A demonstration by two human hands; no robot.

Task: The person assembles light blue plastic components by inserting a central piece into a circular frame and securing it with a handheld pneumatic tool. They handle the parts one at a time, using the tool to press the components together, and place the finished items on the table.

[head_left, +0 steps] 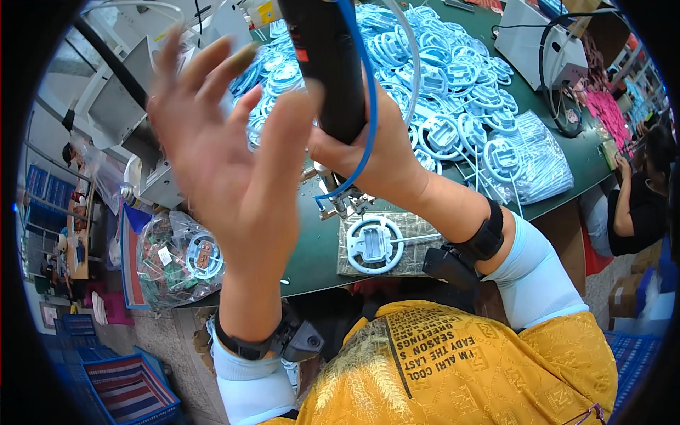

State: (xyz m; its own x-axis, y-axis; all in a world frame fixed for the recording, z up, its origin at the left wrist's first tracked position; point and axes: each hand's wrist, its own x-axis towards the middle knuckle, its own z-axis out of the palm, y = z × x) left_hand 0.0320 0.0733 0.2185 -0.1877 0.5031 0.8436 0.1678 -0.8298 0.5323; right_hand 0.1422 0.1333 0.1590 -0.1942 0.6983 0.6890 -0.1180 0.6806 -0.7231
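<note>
My right hand (pixel 386 152) is wrapped round a black cylindrical power screwdriver (pixel 322 67) with a blue hose (pixel 372 106) running beside it. Below that grip sits a metal fitting (pixel 343 203), partly hidden. Raised at the left, my left hand (pixel 227 152) is blurred by motion, its fingers spread and nothing in them. On a brownish pad (pixel 418 262) near the table's front edge lies a light-blue wheel-shaped plastic part (pixel 372 246) with a rectangular recess, a thin stick pointing right from it. Neither hand touches this part.
A big heap of similar blue parts (pixel 439 60) covers the green table's far side. Bagged sticks (pixel 542 156) lie at right, near a white machine (pixel 542 46). A clear bag of circuit boards (pixel 159 265) is at left, with a blue ring (pixel 204 256) on it. Another person (pixel 630 205) sits at right.
</note>
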